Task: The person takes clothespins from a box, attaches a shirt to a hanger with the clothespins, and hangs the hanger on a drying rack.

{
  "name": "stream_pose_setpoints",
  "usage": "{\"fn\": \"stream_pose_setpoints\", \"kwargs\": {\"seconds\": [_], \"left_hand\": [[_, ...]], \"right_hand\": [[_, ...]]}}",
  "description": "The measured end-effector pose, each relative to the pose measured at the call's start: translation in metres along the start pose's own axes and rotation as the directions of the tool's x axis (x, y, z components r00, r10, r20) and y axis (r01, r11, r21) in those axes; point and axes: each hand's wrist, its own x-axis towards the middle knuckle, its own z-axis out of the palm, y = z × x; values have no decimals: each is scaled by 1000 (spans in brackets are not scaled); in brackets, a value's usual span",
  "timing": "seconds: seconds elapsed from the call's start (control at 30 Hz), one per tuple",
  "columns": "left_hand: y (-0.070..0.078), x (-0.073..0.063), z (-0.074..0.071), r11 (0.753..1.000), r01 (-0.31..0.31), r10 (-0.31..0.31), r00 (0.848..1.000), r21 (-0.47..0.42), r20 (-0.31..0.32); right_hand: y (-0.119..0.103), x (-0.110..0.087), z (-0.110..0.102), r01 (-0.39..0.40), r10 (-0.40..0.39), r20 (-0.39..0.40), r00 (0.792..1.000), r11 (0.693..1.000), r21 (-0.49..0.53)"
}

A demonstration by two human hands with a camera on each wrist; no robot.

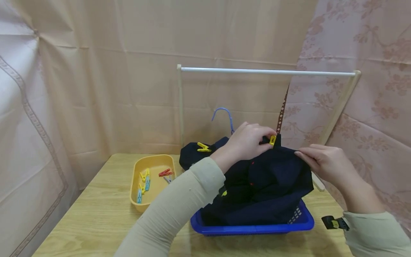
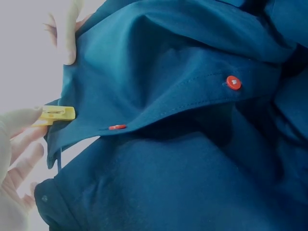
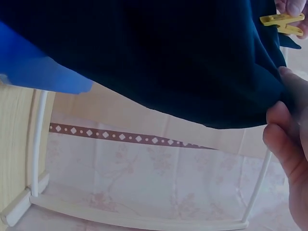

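My left hand (image 1: 245, 142) pinches a yellow clothespin (image 1: 272, 140) between thumb and fingers at the upper edge of a dark navy shirt (image 1: 279, 175). In the left wrist view the clothespin (image 2: 61, 113) sits on the shirt's edge, not far from a red button (image 2: 233, 83). To the right, my right hand (image 1: 329, 162) grips the shirt's fabric between thumb and fingers, holding it raised. A blue hanger's hook (image 1: 226, 110) rises behind the shirt; the rest of the hanger is hidden. Another yellow clothespin (image 1: 203, 147) is on the shirt's left part.
Beneath the shirt stands a blue basket (image 1: 253, 229) on the wooden table (image 1: 90, 217). A yellow tray (image 1: 157, 160) at the left holds several clothespins in yellow, blue and red. Behind, a rack with a white bar (image 1: 266, 71) spans the back, before hanging curtains.
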Motion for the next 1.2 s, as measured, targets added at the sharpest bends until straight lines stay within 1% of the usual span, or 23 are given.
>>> {"fn": "stream_pose_setpoints", "kwargs": {"seconds": [0.07,0.27,0.4,0.53,0.63,0.87,0.97,1.1,1.2], "left_hand": [[-1,0,0,1000,-3,3,1000,-23,-11],[-5,-4,-2,988,-1,-2,1000,-153,-24],[-7,-9,-7,973,-22,5,997,-229,-71],[-11,-14,-16,961,-68,33,991,-267,-132],[-15,-19,-22,957,-85,40,986,-279,-164],[-28,-31,-33,941,-86,23,981,-328,-192],[-34,-36,-34,936,-114,33,971,-334,-239],[-42,-43,-34,932,-162,56,948,-325,-312],[-46,-49,-36,929,-159,44,944,-334,-326]], "right_hand": [[-1,0,0,-1,1,-4,1000,1000,-15],[-3,-1,0,-5,4,-17,1000,999,-43],[-3,-2,-3,-13,11,-31,999,998,-67],[-1,-3,-4,-26,21,-54,998,996,-91],[-1,-4,-5,-33,27,-68,997,995,-99],[-1,-4,-3,-57,47,-91,995,992,-109],[-1,-3,-4,-34,21,-111,994,993,-117],[0,-1,-4,-6,-11,-137,991,992,-126],[0,-1,-4,-16,-3,-143,990,991,-132]]}}
